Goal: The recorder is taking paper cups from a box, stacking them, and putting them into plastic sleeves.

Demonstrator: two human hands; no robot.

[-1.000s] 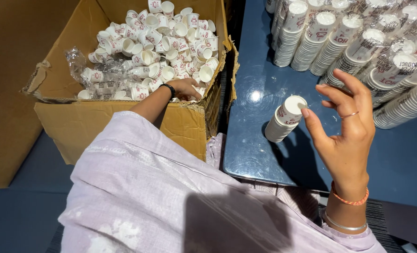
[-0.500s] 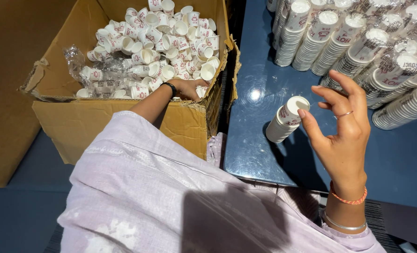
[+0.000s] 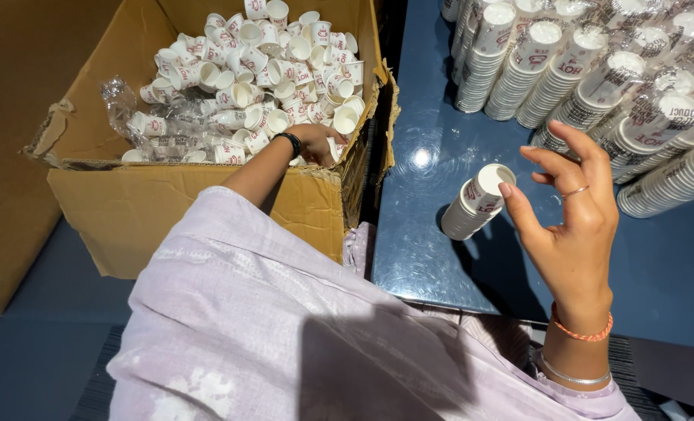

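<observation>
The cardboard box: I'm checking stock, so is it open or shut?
Open. The cardboard box has its flaps folded outward, loose paper cups show inside, and the left hand reaches in.

Over the last second the right hand (image 3: 573,226) has drawn its spread fingers closer to the short stack of paper cups (image 3: 476,203) near the blue table's (image 3: 433,257) front edge, fingertips now at the top cup's rim. The left hand (image 3: 316,143) has shifted slightly among the loose cups (image 3: 246,86) at the cardboard box's (image 3: 168,210) near wall.
</observation>
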